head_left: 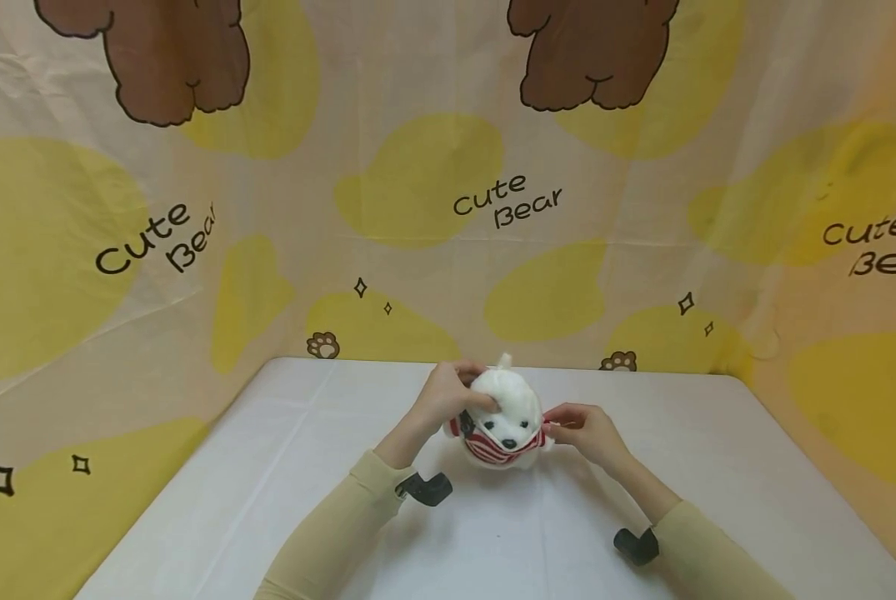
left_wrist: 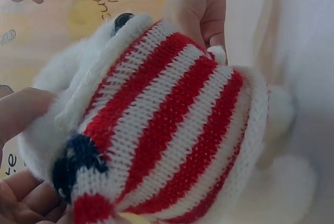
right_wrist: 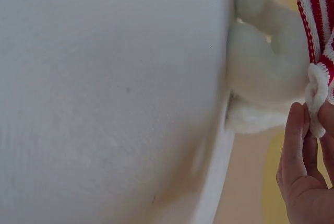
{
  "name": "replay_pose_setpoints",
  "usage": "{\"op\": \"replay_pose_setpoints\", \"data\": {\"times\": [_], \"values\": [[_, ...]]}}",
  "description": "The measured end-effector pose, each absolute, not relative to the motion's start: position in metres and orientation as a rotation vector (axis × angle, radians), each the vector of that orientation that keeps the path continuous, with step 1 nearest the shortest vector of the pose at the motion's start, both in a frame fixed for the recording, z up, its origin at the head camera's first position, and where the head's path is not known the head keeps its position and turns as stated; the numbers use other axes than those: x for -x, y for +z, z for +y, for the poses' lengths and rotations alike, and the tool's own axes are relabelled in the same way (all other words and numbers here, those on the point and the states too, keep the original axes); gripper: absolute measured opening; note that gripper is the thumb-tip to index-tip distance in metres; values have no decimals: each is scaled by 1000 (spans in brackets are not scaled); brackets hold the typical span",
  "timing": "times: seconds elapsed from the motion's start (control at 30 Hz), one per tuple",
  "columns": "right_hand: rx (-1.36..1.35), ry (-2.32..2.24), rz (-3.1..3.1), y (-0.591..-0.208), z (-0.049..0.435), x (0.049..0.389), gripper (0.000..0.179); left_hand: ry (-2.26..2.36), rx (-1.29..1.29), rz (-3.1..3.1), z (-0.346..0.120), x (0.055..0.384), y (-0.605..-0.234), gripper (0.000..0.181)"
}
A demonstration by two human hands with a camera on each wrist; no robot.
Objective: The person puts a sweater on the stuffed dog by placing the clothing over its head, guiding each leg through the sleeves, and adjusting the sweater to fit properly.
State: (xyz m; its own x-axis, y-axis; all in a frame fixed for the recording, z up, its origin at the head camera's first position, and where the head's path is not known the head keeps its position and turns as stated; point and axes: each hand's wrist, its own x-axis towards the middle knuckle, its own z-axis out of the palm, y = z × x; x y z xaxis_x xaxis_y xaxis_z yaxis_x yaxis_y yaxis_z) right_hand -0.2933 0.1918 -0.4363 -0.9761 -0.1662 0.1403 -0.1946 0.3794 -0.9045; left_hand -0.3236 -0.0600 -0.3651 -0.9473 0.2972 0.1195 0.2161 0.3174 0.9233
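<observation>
A white plush bear (head_left: 509,392) in a red-and-white striped knit sweater (head_left: 485,448) faces the camera at the far middle of the table. My left hand (head_left: 443,396) holds its head from the side, the thumb laid across the white fur. On the other side my right hand (head_left: 586,429) pinches the sweater's white knit cuff (right_wrist: 317,91) between thumb and fingers. Close up in the left wrist view, the stripes (left_wrist: 172,114) span the toy's front, beside a dark blue patch (left_wrist: 78,161). The plush legs (right_wrist: 266,72) show below the sweater in the right wrist view.
A white table (head_left: 327,517) lies under the hands. Behind it hangs a cloth backdrop (head_left: 417,183) with yellow patches, bears and lettering. Black camera mounts (head_left: 428,489) stick out from both wrists.
</observation>
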Motion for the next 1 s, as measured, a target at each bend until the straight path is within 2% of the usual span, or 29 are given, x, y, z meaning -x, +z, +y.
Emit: {"op": "replay_pose_setpoints", "data": {"times": [0.23,0.5,0.73,1.0], "values": [[-250,1668,-2544,-433,189,292,29,1713,-549,2493,-60,323,-367,45],[-291,1523,-2411,-407,188,288,33,1689,-567,2491,-61,323,-366,51],[-496,1666,-2258,-384,178,289,40,1678,-625,2479,-63,324,-364,52],[-663,1724,-2367,-375,160,296,60,1731,-733,2393,-67,324,-364,50]]}}
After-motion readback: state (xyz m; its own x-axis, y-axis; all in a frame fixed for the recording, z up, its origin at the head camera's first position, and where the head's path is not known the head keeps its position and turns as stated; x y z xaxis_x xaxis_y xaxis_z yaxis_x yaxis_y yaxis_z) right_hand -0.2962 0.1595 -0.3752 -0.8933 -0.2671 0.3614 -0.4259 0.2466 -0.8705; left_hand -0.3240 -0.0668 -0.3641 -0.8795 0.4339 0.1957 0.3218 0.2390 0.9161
